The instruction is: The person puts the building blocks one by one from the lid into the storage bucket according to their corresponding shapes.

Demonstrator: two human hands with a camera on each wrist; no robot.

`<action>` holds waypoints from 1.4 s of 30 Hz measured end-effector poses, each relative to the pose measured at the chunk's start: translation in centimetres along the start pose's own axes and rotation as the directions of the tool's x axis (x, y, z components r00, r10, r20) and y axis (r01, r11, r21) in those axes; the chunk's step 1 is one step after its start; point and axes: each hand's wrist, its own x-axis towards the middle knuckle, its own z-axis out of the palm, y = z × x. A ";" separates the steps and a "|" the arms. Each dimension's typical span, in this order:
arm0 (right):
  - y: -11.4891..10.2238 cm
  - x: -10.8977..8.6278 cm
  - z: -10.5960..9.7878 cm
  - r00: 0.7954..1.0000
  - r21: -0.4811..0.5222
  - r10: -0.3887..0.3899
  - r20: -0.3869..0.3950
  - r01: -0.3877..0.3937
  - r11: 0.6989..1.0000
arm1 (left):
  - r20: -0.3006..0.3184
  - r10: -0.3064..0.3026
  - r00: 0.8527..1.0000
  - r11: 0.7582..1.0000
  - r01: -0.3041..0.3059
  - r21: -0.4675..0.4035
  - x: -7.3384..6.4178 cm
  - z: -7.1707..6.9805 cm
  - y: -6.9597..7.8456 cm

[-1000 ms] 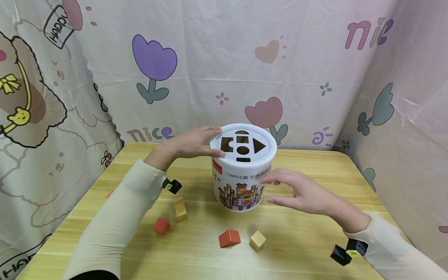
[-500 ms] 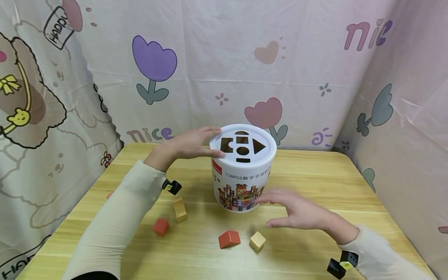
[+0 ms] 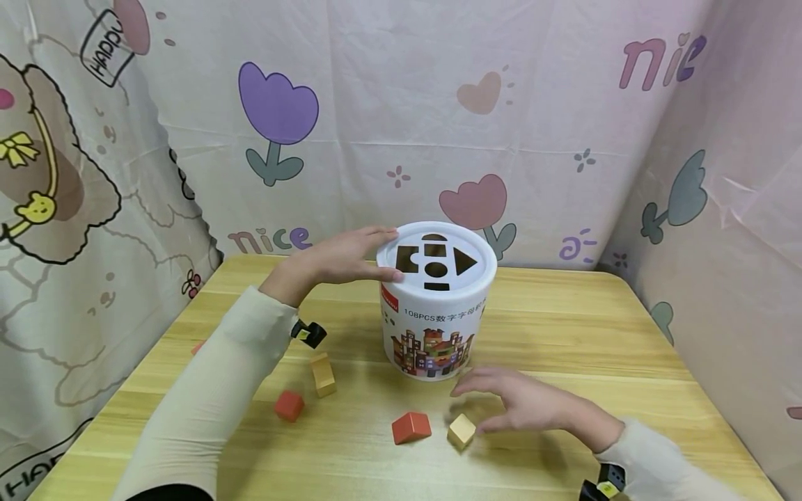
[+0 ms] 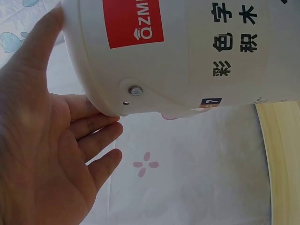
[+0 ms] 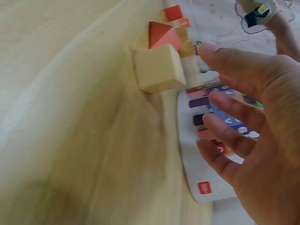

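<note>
Nearest, in front of the bucket [image 3: 401, 323] and slightly to its right, the pale yellow cube [image 3: 461, 431] sits on the worktop [image 3: 564, 327]. The right hand [image 3: 526, 407] hovers just beside it, fingers parted and holding nothing; whether the thumb brushes the cube, I cannot tell. The likeliest slip is here: the cube stands corner-on, so a pinch landing on an edge rather than flat faces could twist or skid it. Directly in front of the bucket, the red block [image 3: 411, 427] lies close enough that fingers reaching too far might nudge it.

Further back, to the bucket's front left, are the red cube [image 3: 289, 406] and the yellow oblong block [image 3: 322, 376]. The left sleeve [image 3: 219, 383] runs near both, so a dropped forearm could knock them. Well left of the bucket, a red piece [image 3: 197, 347] is mostly hidden behind that sleeve and could be struck unseen.

The bucket itself stands upright. The left hand [image 3: 341, 257] rests on the left of its lid rim, fingers relaxed, not clenched. Leaning on that one side could tip the bucket, or slide it toward the curtain [image 3: 382, 90] behind.
</note>
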 end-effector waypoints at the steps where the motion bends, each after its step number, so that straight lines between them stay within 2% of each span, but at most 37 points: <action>1: 0.1 0.0 0.2 1.000 0.003 0.002 0.010 -0.002 1.000 | -0.001 0.001 1.000 1.000 -0.001 0.000 0.0 0.0 0.0; 9: 0.7 0.0 1.5 0.999 0.035 -0.013 0.036 0.012 0.999 | 0.002 0.007 1.000 1.000 -0.007 0.003 -0.1 0.0 0.0; 16: 1.0 0.2 1.9 0.998 0.008 -0.036 0.043 0.035 0.999 | 0.004 0.001 1.000 1.000 -0.001 -0.005 -0.1 0.0 0.1; 33: 0.6 0.3 1.7 0.998 -0.024 -0.050 0.032 0.051 0.998 | 0.012 -0.006 1.000 1.000 0.006 -0.014 -0.1 -0.2 0.2; 42: 0.4 0.3 0.7 1.000 0.020 -0.002 0.028 0.001 1.000 | 0.016 -0.020 1.000 1.000 0.020 -0.008 0.0 -0.1 0.1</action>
